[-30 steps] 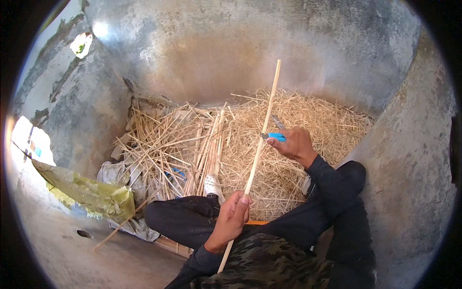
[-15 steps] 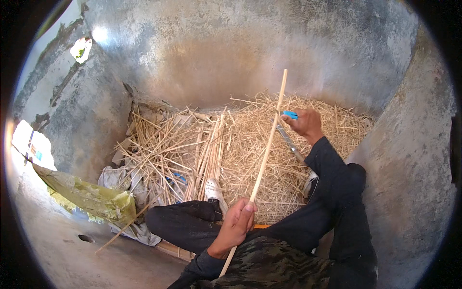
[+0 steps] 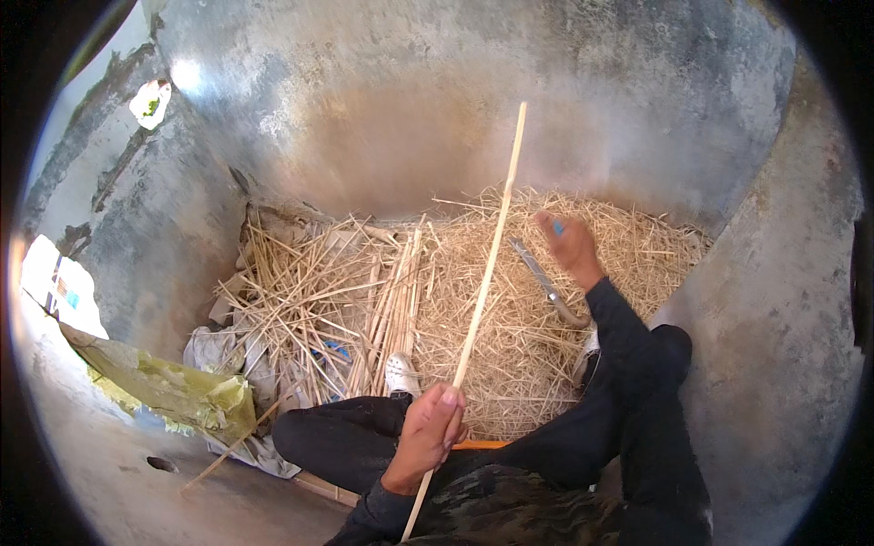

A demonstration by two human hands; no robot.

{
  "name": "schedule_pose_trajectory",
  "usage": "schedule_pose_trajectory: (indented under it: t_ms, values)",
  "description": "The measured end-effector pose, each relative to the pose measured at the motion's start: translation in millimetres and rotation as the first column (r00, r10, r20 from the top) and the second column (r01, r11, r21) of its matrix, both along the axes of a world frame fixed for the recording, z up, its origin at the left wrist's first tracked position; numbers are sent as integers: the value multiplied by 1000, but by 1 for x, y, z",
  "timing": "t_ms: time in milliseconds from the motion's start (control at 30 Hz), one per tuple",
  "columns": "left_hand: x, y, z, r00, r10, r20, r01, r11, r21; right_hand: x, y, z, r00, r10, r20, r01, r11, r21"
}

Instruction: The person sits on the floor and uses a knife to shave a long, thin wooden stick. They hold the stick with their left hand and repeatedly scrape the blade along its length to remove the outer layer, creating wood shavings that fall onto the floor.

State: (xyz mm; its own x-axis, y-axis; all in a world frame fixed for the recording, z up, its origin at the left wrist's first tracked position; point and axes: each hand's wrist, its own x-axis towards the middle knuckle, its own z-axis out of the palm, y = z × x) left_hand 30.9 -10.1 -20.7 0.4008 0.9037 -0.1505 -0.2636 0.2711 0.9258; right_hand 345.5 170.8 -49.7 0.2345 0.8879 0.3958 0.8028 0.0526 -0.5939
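My left hand (image 3: 428,429) is closed round the lower part of a long pale bamboo-like stick (image 3: 484,287), which slants up and away from me. In my right hand (image 3: 573,247), off to the right of the stick and apart from it, a bit of a small blue tool (image 3: 558,227) shows. The fingers hide the rest of it, and the hand is slightly blurred. Below that hand, a blade with a curved wooden handle (image 3: 542,280) lies on a heap of pale shavings (image 3: 510,341).
Several thin sticks (image 3: 300,291) lie tangled at the left, beside a row of straighter ones (image 3: 398,291). Concrete walls (image 3: 382,109) close in around me. A yellowish torn sheet (image 3: 200,396) hangs at the left. My crossed legs (image 3: 350,432) are in front of the heap.
My right hand has come off the stick and turned, so the blue tool shows less. The stick's top has shifted left and up; my left hand has moved slightly left.
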Motion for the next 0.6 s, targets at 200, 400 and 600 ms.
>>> schedule_pose_trajectory:
  t_ms: [200,400,600]
  values:
    - [9,11,2,946,-37,322,114,968,-225,-92,-111,6,830,518,207,-552,815,175]
    - [4,-1,0,875,-74,479,245,920,-306,-76,-94,16,906,335,260,-374,921,113]
    - [6,-7,6,913,-68,403,190,943,-272,-83,-105,19,816,403,415,-458,888,38]
